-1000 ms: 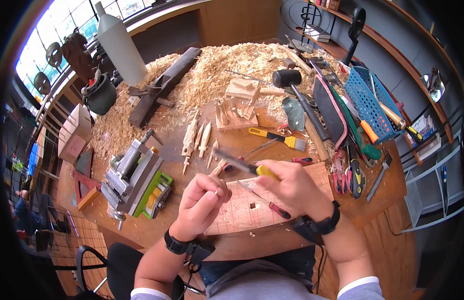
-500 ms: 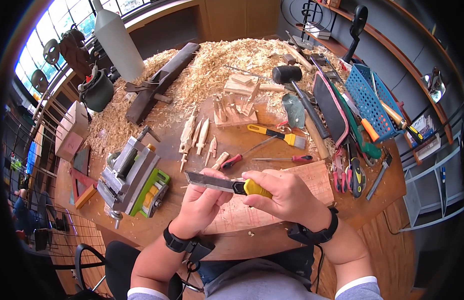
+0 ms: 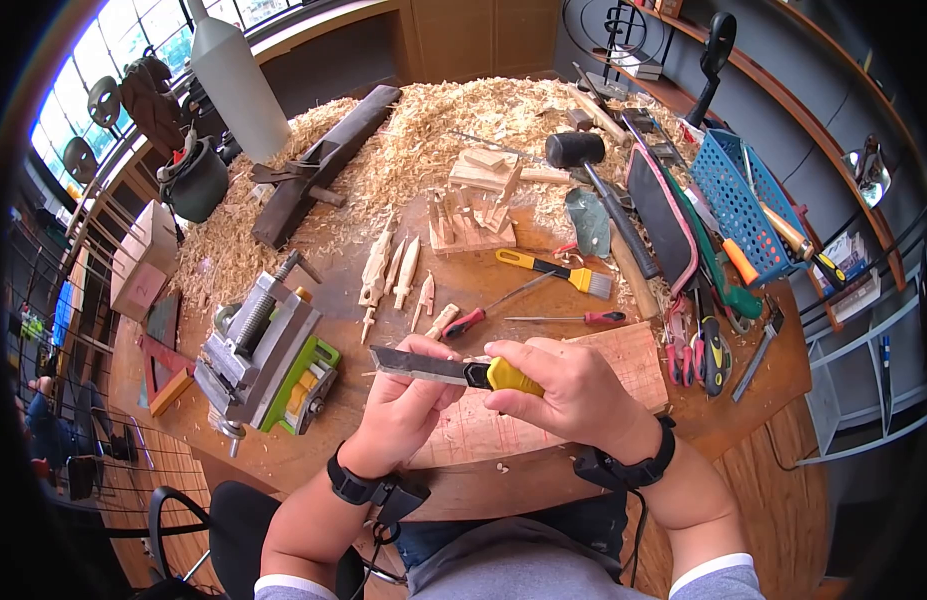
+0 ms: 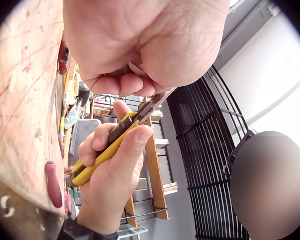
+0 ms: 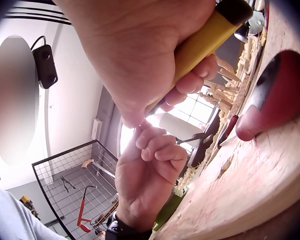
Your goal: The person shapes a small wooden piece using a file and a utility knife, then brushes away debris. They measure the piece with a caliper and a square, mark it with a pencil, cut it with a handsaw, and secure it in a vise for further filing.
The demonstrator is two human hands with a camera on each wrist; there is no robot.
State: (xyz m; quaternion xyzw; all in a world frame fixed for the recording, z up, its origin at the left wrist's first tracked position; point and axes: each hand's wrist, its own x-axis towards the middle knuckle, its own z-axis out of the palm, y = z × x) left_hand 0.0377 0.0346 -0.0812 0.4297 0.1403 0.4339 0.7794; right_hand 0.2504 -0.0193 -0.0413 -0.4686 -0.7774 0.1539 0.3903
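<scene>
Yellow-handled knife and slim pale piece, held above the marked board.

Your right hand (image 3: 583,392) is wrapped around the yellow-handled knife (image 3: 516,377), fingers curled about the grip and thumb laid along it. The blade (image 3: 418,365) points toward your left and crosses over your left hand (image 3: 401,408), whose fingers are curled in, pinching a slim pale piece (image 4: 134,69). Most of that piece is hidden by the fingers, so its full shape, and whether the edge touches it, cannot be told. Both hands are above the marked board (image 3: 628,375), near its left end; the yellow brush (image 3: 588,282) and a red-handled tool (image 3: 603,317) lie beyond it.

Handling, as judged: the knife should be light and stiff, its thick grip giving secure purchase. Take it by the yellow body, behind the black collar, and keep your fingers off the steel. The pale piece, which looks like wood, is probably very light, rigid and fragile across its grain; smooth faces could let it turn in a loose pinch. Hold it low with firm, even fingertip pressure, your left fingertips behind the blade's edge rather than in its path.
</scene>
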